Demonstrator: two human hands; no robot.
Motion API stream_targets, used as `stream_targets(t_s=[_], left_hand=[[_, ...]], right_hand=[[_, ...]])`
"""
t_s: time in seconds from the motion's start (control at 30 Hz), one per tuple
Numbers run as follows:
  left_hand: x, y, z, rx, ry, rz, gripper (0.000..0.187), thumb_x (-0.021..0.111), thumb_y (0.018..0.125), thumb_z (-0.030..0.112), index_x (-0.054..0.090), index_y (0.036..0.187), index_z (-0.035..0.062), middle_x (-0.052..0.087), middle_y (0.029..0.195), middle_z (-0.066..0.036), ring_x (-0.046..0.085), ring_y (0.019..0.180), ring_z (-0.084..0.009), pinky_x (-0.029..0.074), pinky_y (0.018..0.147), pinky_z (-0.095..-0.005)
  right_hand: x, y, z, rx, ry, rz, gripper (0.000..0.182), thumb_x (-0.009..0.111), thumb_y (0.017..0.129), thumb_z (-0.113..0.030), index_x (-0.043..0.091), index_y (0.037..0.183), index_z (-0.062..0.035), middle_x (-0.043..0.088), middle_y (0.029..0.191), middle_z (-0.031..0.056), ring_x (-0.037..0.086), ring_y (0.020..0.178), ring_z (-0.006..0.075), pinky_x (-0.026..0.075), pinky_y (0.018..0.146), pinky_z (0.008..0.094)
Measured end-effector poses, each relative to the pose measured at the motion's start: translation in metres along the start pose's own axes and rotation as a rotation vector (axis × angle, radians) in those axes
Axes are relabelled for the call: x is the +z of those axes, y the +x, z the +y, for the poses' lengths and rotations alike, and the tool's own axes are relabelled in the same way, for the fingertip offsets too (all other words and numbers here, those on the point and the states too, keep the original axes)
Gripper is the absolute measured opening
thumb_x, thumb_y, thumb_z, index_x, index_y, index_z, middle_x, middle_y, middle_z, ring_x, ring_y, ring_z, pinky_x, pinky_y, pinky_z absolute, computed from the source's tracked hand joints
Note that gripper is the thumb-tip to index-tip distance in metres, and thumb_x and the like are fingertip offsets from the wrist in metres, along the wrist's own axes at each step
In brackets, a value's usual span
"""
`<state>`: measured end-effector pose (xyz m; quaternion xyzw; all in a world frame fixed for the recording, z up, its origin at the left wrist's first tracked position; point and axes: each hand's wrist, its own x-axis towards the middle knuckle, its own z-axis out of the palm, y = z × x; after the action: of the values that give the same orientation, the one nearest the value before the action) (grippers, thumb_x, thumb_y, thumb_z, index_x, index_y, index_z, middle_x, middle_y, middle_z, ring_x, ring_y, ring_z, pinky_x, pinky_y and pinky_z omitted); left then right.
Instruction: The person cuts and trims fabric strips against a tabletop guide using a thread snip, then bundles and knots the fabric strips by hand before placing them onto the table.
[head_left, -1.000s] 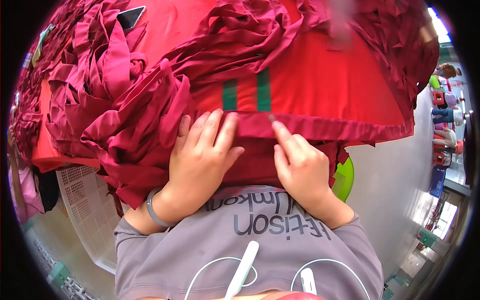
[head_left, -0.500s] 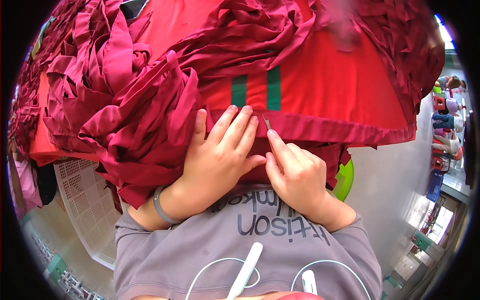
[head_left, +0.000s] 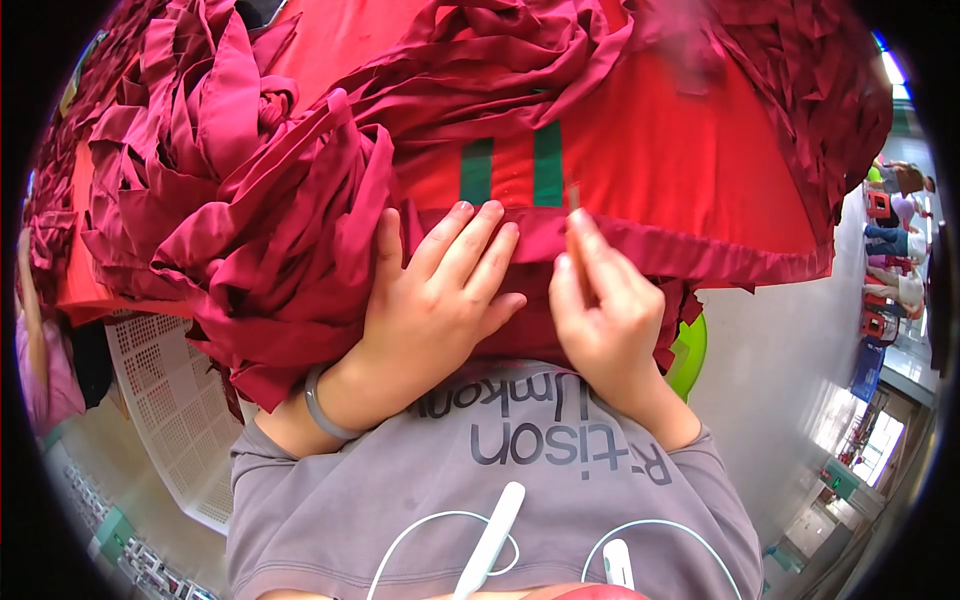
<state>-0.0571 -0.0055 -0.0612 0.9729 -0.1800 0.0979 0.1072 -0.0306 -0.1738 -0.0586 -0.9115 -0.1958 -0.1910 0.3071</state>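
Note:
My left hand (head_left: 430,290) lies palm down with its fingers stretched out, pressing on a long maroon fabric strip (head_left: 700,250) at the near edge of the table. In my right hand (head_left: 612,312) a slim seam ripper (head_left: 574,198) is pinched between thumb and fingers, its tip blurred and pointing away from me over the strip. Beyond the strip spreads a bright red cloth (head_left: 680,165) with two dark green bands (head_left: 547,165). Against my left hand rests a big tangled heap of maroon strips (head_left: 260,260).
More maroon strips (head_left: 500,70) are piled across the back and far right. Below the table edge at left stands a white perforated crate (head_left: 165,400); a green basin (head_left: 688,360) shows at right. A person in pink (head_left: 50,370) is at far left, and several people sit far right.
My right hand has moved right and away from me with the seam ripper, its tip lifting off the strip's left part. My left hand has stayed almost in place.

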Motion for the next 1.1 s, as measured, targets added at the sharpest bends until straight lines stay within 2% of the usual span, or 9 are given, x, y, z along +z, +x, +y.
stream_targets(t_s=[0.1,0.23,0.27,0.4,0.7,0.77,0.83,0.9,1.1], left_hand=[[0.002,-0.002,-0.004,-0.024,-0.125,0.004,0.048,0.058,0.083,0.038,0.055,0.120,0.0086,0.051,0.130,-0.004,0.048,0.119,-0.0178,0.004,0.109,-0.0531],[0.005,-0.004,-0.006,0.017,-0.080,0.020,0.047,0.058,0.082,0.036,0.055,0.119,0.0062,0.052,0.129,-0.005,0.049,0.119,-0.0184,0.002,0.110,-0.0511],[0.006,-0.004,-0.004,0.016,-0.058,0.032,0.046,0.059,0.082,0.035,0.056,0.118,0.0065,0.052,0.129,-0.005,0.049,0.120,-0.0180,0.003,0.109,-0.0520],[0.009,-0.003,-0.002,0.033,0.022,0.090,0.041,0.059,0.076,0.031,0.062,0.109,0.0071,0.056,0.124,-0.006,0.051,0.116,-0.0168,0.010,0.107,-0.0580],[0.008,-0.001,-0.002,0.036,0.069,0.099,0.031,0.055,0.078,0.022,0.064,0.104,0.0080,0.059,0.118,-0.005,0.054,0.112,-0.0158,0.009,0.106,-0.0608],[0.007,-0.001,-0.001,0.038,0.074,0.102,0.031,0.055,0.078,0.021,0.064,0.104,0.0082,0.059,0.118,-0.004,0.054,0.112,-0.0156,0.009,0.105,-0.0609],[0.007,0.000,-0.001,0.036,0.081,0.109,0.030,0.055,0.078,0.021,0.064,0.104,0.0085,0.059,0.118,-0.004,0.054,0.112,-0.0154,0.009,0.105,-0.0610],[0.006,0.000,-0.001,0.019,0.039,0.100,0.030,0.055,0.077,0.020,0.065,0.103,0.0089,0.060,0.118,-0.003,0.054,0.111,-0.0150,0.009,0.105,-0.0607],[0.006,-0.002,-0.003,0.011,0.018,0.072,0.034,0.056,0.079,0.019,0.060,0.111,0.0082,0.054,0.126,-0.003,0.050,0.117,-0.0158,0.004,0.107,-0.0585]], right_hand=[[-0.006,-0.007,-0.009,-0.074,0.022,-0.226,0.038,0.064,0.072,-0.008,0.062,0.109,0.0001,0.051,0.060,0.0047,0.053,0.047,0.0177,0.043,0.044,0.0295],[-0.006,-0.006,-0.013,-0.092,-0.025,-0.314,0.036,0.064,0.071,-0.009,0.063,0.107,-0.0009,0.051,0.060,0.0032,0.053,0.048,0.0158,0.043,0.044,0.0280],[-0.008,-0.003,-0.016,-0.075,0.016,-0.311,0.035,0.064,0.070,-0.002,0.063,0.105,0.0020,0.053,0.059,0.0065,0.052,0.046,0.0185,0.042,0.045,0.0297],[-0.007,-0.001,-0.018,-0.087,-0.006,-0.322,0.034,0.064,0.070,-0.001,0.063,0.104,0.0023,0.054,0.059,0.0065,0.052,0.046,0.0186,0.042,0.045,0.0294],[0.008,-0.002,-0.011,-0.080,0.005,-0.234,0.034,0.062,0.075,-0.009,0.062,0.108,0.0011,0.054,0.062,0.0050,0.055,0.048,0.0177,0.044,0.045,0.0297],[0.010,0.006,-0.004,0.009,-0.093,-0.064,0.034,0.062,0.075,-0.008,0.062,0.108,0.0019,0.053,0.061,0.0051,0.054,0.047,0.0187,0.044,0.044,0.0297],[0.003,0.011,-0.007,0.050,-0.034,-0.037,0.034,0.062,0.075,-0.007,0.062,0.107,0.0015,0.052,0.060,0.0052,0.054,0.047,0.0191,0.044,0.044,0.0299],[-0.007,0.005,-0.014,-0.022,0.057,-0.201,0.034,0.062,0.074,0.000,0.061,0.108,0.0032,0.057,0.063,0.0117,0.056,0.051,0.0219,0.045,0.049,0.0302],[-0.012,-0.001,-0.019,-0.067,-0.011,-0.351,0.035,0.063,0.071,-0.002,0.063,0.105,0.0014,0.053,0.060,0.0070,0.052,0.047,0.0182,0.043,0.045,0.0292]])
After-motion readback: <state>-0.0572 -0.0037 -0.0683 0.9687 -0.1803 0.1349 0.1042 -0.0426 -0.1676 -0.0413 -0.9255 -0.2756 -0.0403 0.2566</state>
